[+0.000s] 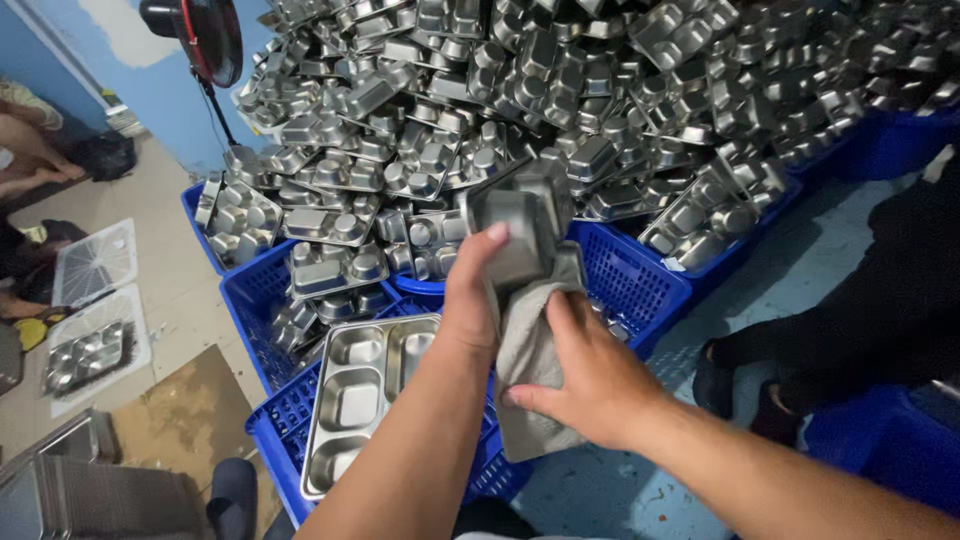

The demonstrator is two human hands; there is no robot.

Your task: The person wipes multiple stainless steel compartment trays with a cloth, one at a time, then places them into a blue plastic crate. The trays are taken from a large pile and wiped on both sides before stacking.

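Left hand (470, 295) clamped on a steel compartment tray (515, 225) raised above the blue crate (640, 285); right hand (585, 375) closed around a grey cloth (525, 355) (pressed against the tray); risked slipping from that one-handed grip, clattering onto the heap.

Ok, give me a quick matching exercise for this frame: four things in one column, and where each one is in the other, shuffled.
Things:
1. left hand
2. right hand
3. grey cloth
4. black fan

Places:
A. top left, by the blue wall
B. gripping a raised steel tray
C. draped between both hands
D. pressed on the cloth, lower down

Pairs: 1-B, 2-D, 3-C, 4-A
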